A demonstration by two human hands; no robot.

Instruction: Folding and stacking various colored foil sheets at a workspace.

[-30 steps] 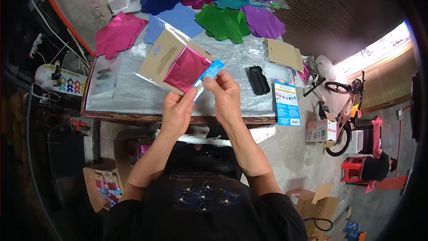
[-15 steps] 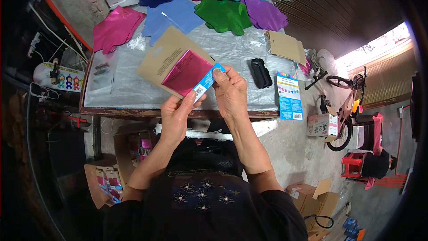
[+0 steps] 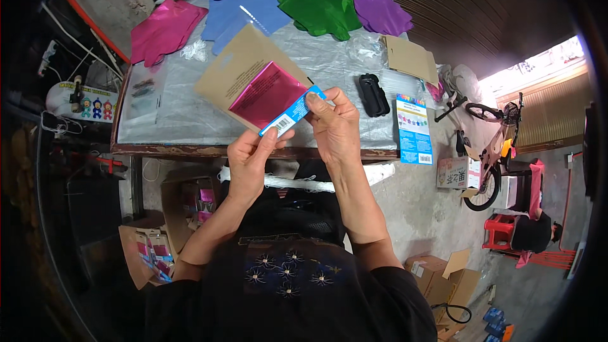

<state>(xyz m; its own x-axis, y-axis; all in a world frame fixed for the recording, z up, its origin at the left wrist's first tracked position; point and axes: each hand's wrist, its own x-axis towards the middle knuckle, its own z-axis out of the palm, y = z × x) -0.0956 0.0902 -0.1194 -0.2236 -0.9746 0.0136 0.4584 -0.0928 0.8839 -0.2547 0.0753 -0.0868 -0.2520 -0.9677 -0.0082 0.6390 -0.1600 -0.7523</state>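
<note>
Above the table's front edge I hold a flat clear-plastic packet [image 3: 223,79] tilted between both hands. Inside it show brown card, a folded shiny pink foil piece [image 3: 269,92] and a blue strip with a barcode [image 3: 288,119]. The thumb and fingers of my left hand [image 3: 250,163] pinch its lower corner by the barcode. My right hand [image 3: 335,123] grips the other end of the blue strip, its thumb pressed on top. Just right of that hand lie a black case-like object [image 3: 373,95] and a blue and yellow printed card [image 3: 414,130].
Star-like foil pieces in pink [image 3: 166,30], green [image 3: 320,11], purple [image 3: 379,11] and light blue [image 3: 244,12] lie across the back of the table. White string [image 3: 194,50] sits at the left. Below, a cardboard box [image 3: 136,256] holds similar packets. A bicycle [image 3: 491,139] and a seated person [image 3: 533,233] are at the right.
The packet stays in both hands. My right hand has shifted slightly right, and the view of the table has moved a little.
</note>
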